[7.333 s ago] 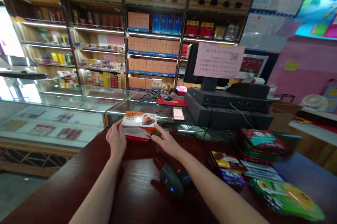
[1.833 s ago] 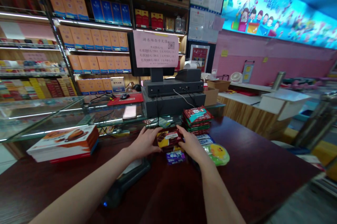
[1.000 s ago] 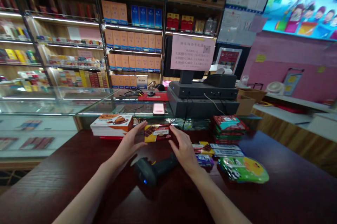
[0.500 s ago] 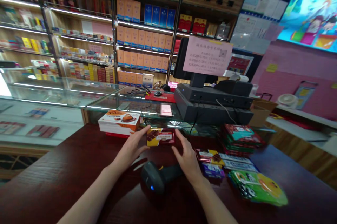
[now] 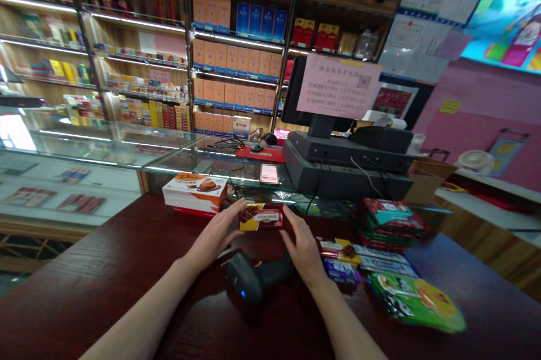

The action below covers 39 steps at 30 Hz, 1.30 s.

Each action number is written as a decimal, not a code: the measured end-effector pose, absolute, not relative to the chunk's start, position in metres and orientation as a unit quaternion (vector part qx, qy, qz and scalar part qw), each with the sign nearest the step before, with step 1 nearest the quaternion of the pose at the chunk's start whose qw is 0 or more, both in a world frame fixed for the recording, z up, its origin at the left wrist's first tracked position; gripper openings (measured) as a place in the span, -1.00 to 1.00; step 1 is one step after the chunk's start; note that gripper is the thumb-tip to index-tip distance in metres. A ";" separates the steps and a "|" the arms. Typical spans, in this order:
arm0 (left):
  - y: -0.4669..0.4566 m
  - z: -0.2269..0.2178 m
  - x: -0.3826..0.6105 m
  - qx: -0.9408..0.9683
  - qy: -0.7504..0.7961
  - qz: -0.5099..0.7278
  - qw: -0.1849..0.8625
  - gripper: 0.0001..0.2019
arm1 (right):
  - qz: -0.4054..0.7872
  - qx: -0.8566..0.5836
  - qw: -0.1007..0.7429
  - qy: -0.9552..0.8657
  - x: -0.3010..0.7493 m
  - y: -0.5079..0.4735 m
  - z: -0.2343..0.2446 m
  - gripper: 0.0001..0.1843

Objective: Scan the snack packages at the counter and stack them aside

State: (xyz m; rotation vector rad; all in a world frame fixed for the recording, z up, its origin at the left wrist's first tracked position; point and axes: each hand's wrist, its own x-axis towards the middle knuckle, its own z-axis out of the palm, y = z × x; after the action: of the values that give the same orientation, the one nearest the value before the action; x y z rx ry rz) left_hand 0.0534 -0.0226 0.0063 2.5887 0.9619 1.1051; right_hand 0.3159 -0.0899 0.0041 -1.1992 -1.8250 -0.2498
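Dark red wooden counter (image 5: 105, 292) runs in front of a glass display case (image 5: 84, 149), with a black till terminal (image 5: 346, 161) behind the glass. A stack of orange-and-white chocolate boxes (image 5: 195, 192) sits at the left, and a pile of green-and-red packets (image 5: 393, 222) and a green snack bag (image 5: 412, 302) lie at the right. A black barcode scanner (image 5: 249, 281) lies between the forearms, just below a chocolate bar pack (image 5: 261, 217), which the left hand (image 5: 213, 234) and right hand (image 5: 302, 247) hold together by its opposite ends.

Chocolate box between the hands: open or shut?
Shut, it seems: the box between left hand and right hand shows no raised flap. Seal too small to tell.
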 end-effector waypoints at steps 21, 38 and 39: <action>-0.040 0.023 0.066 0.749 0.382 0.442 0.312 -0.65 | 0.002 -0.509 0.549 -0.663 0.301 -0.092 0.006 -0.65; -0.034 0.005 0.071 0.830 0.399 0.343 0.186 -0.08 | 0.184 -0.557 0.590 -0.555 0.303 -0.083 -0.008 -0.45; -0.034 0.007 0.070 0.838 0.407 0.334 0.144 -0.06 | 0.192 -0.553 0.594 -0.551 0.303 -0.083 -0.008 -0.45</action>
State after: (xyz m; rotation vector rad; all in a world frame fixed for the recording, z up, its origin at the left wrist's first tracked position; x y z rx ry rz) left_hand 0.0698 -0.0344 0.0069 2.4163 1.1730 0.9615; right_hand 0.3029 -0.0828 -0.0081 -1.2846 -1.2815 0.4471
